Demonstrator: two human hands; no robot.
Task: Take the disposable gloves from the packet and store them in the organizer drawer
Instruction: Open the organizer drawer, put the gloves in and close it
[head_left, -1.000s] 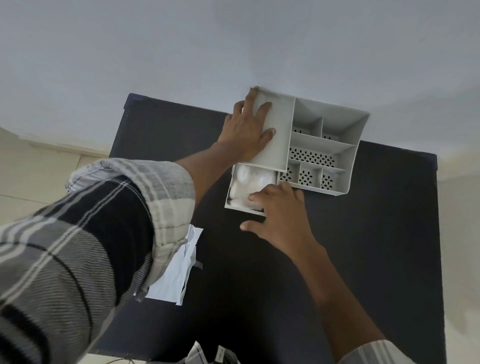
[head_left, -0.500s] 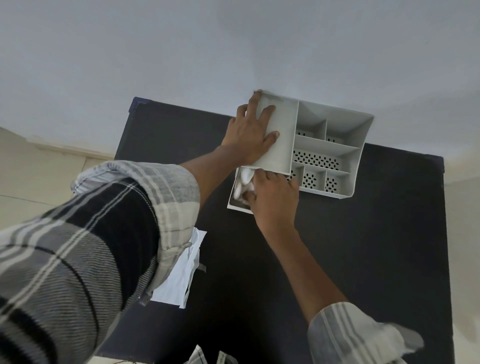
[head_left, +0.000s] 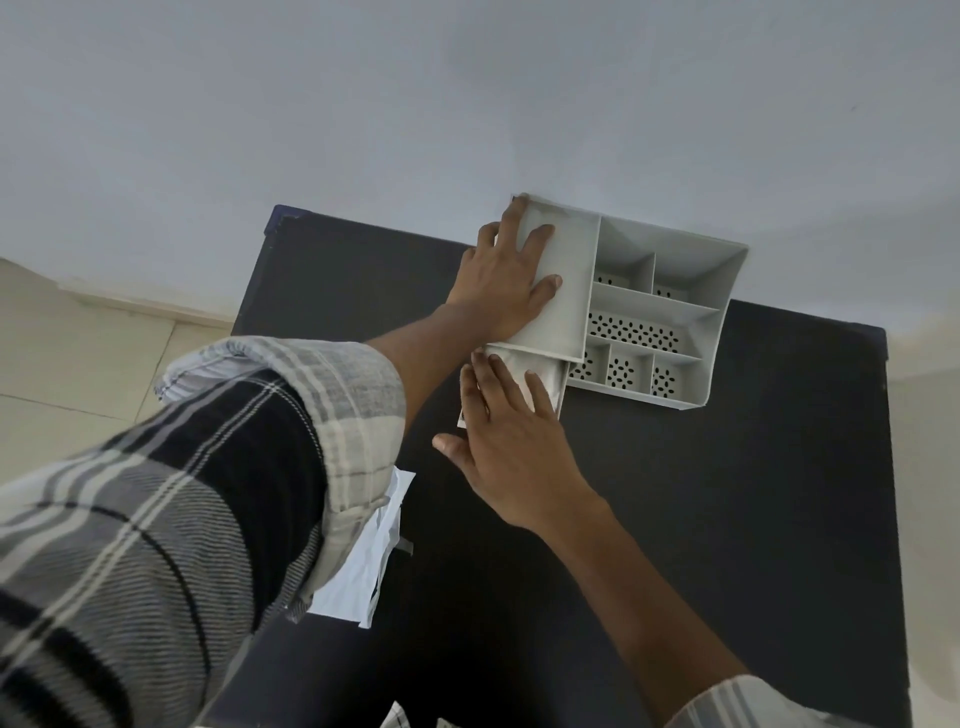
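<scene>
My left hand (head_left: 506, 283) lies flat and spread on the solid lid part of the grey organizer (head_left: 670, 312), its fingers (head_left: 535, 240) open and gripping nothing; I judge it is there to pin the box down so it cannot slide on the dark desk (head_left: 675, 519) as I push. My right hand (head_left: 511, 441) is also open, palm down, with fingers (head_left: 540, 392) laid over the front of the drawer (head_left: 550, 371), which sticks out only partly from under the lid. It presses rather than grasps, so it has hold of nothing. The disposable gloves (head_left: 543, 370) show as a pale sliver inside the drawer just past my fingertips; most of them are hidden by my hand and the lid, so I cannot tell how neatly they sit. The white packet (head_left: 369, 561) lies flat on the desk, partly under my left sleeve (head_left: 208, 467), well apart from the organizer. To my eye the gloves are already in and the step in hand is shutting the drawer. The open compartments on the right, some with perforated floors, hold nothing that I can see. A glove edge caught at the drawer mouth could jam it
</scene>
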